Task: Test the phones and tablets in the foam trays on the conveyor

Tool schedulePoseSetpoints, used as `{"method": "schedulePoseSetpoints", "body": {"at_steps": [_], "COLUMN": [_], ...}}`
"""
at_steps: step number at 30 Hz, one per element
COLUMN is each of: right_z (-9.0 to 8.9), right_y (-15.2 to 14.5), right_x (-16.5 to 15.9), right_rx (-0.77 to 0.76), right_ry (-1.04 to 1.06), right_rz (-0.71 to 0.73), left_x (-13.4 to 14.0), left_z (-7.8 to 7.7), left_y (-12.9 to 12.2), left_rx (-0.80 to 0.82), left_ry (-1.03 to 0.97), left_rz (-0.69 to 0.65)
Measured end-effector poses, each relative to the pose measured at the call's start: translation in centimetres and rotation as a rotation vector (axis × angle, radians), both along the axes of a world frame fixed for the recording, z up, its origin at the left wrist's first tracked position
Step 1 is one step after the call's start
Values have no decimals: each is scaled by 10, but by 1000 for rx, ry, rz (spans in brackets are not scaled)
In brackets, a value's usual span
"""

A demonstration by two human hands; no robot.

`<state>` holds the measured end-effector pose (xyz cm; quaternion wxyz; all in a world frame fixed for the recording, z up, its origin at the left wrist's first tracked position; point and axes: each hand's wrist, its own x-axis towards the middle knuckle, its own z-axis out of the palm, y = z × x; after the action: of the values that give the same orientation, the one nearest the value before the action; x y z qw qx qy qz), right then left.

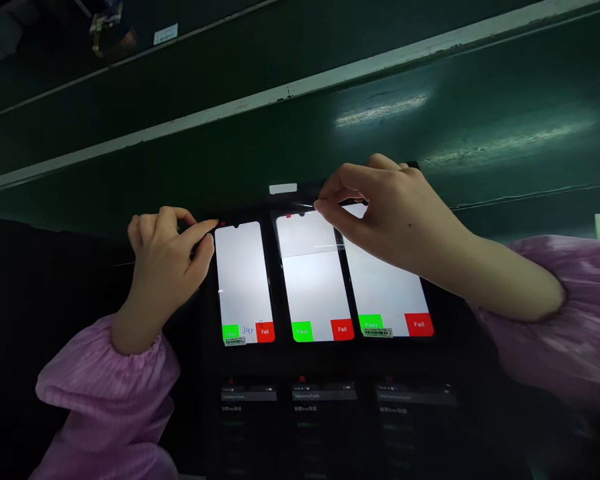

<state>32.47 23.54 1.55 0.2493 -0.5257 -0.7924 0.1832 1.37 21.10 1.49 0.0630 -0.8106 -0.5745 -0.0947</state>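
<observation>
1. While using both hands in the head view, clamps a thin, clear plastic film (310, 244) between thumb and index finger of the right hand (393, 203), just right of centre, over the top of the middle white-screened black phone (316, 293).
2. At centre left, sets the index fingertip of the left hand (163, 260) at a small red tab (223, 224) on the left white-screened black phone (243, 277), thumb apart from it.
3. At centre right, partly under the right hand: the right white-screened black phone (390, 283).
4. At lower centre: a row of three dim screens (325, 403).
</observation>
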Motion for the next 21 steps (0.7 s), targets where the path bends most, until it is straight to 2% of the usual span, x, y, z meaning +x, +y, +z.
{"method": "schedulePoseSetpoints", "body": {"at_steps": [5,11,15,18,21], "right_z": [-5,-9,-3,6,9], "right_y": [1,3,-9,-22,-36], "right_x": [0,0,-2,3,12], "right_rx": [-8,-3,-1,-88,-176], "right_ry": [-30,-71,77,260,324], "right_rz": [-1,15,47,85,222], "left_x": [3,2,3,2,-2], "left_z": [0,-4,0,17,40], "left_y": [5,4,-2,-17,-43], "left_rx": [39,97,44,-165,-574], "left_ry": [6,-103,-272,-433,-531], "left_rz": [-36,-103,-166,-287,-483]}}
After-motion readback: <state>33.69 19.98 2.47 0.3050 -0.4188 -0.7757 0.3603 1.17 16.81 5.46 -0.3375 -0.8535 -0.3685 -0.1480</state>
